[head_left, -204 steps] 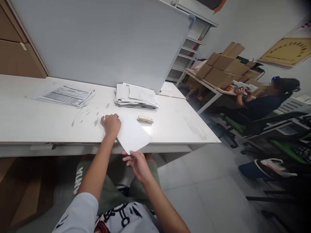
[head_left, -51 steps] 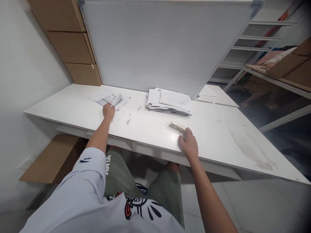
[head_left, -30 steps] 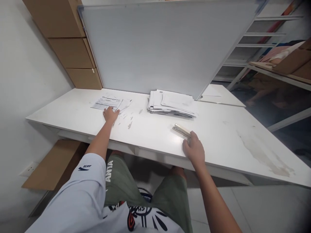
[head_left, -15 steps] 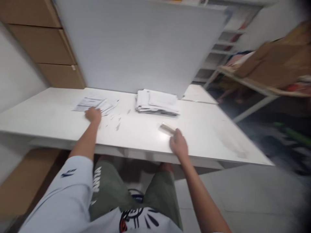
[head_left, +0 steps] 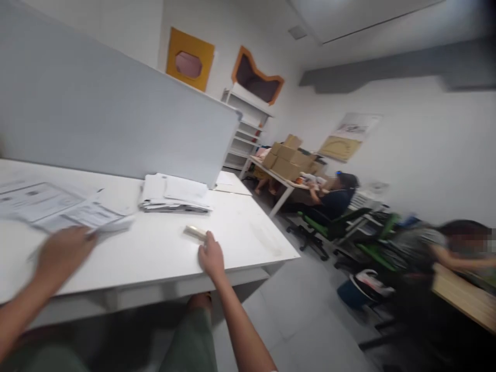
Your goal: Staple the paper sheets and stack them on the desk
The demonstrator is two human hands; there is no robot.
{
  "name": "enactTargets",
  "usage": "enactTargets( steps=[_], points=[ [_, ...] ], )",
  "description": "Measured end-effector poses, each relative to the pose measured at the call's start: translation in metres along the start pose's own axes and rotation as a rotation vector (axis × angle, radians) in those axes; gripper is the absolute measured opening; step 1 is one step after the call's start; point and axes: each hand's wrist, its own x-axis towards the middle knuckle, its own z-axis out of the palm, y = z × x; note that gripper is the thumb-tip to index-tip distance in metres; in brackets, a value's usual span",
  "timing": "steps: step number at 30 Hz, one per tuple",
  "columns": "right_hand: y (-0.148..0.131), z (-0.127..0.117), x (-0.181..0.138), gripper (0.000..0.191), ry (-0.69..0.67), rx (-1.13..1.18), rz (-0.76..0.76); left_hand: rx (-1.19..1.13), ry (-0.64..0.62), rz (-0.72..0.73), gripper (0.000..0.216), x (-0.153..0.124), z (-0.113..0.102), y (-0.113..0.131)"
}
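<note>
Two things lie at the hands. One is the small cream metal stapler (head_left: 196, 232), flat near the front edge of the white rectangular table (head_left: 251, 235), toward its right corner. My view shows the right hand (head_left: 211, 257) palm-down, fingers loosely spread, tips touching the stapler's near end but not closed round it. I judge it is steadying the stapler within reach. The left hand (head_left: 64, 250) is blurred at the near edge of the loose printed white paper sheets (head_left: 73, 214); I cannot tell whether it grips them. Behind, a thick stack of white papers (head_left: 172, 194) sits against the grey upright partition board (head_left: 116, 124). Well apart, beyond the right corner, a seated person (head_left: 337, 199) works.
</note>
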Motion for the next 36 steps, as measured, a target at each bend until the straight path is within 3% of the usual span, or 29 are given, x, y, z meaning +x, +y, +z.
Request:
enactTargets(
  steps=[1,2,4,6,8,10,13,16,20,27,36],
  points=[
    [0.004,-0.001,-0.002,0.057,0.025,0.047,-0.01,0.211,0.081,0.011,0.034,-0.021,0.006,0.004],
    [0.007,-0.002,-0.005,0.053,0.078,0.11,-0.022,0.376,0.064,0.022,0.036,-0.041,0.015,0.016],
    [0.013,-0.001,-0.017,0.042,0.244,0.271,-0.09,0.548,-0.082,0.156,0.04,-0.077,0.036,0.052],
    [0.012,0.003,-0.044,0.035,0.369,0.446,-0.153,0.561,-0.189,0.178,0.04,-0.106,0.056,0.092],
    [0.001,0.009,-0.086,0.031,0.345,0.622,-0.142,0.558,-0.218,0.229,0.042,-0.131,0.071,0.122],
    [-0.019,0.018,-0.136,0.027,0.221,0.799,-0.002,0.554,-0.209,0.306,0.042,-0.151,0.078,0.134],
    [-0.053,0.028,-0.192,0.033,0.179,1.088,0.433,0.533,-0.187,0.481,0.036,-0.163,0.083,0.122],
    [-0.079,0.024,-0.203,0.044,0.013,1.397,0.668,0.484,-0.291,0.785,0.043,-0.155,0.085,0.094],
    [-0.084,0.004,-0.175,0.037,-0.188,1.631,0.715,0.447,-0.465,1.008,0.044,-0.141,0.085,0.064],
    [-0.066,-0.015,-0.146,0.027,-0.072,1.565,0.75,0.347,-0.401,1.142,0.047,-0.157,0.07,0.045],
    [-0.048,-0.029,-0.13,0.038,-0.22,1.559,0.784,0.424,-0.36,1.113,0.046,-0.183,0.079,0.058]
  ],
)
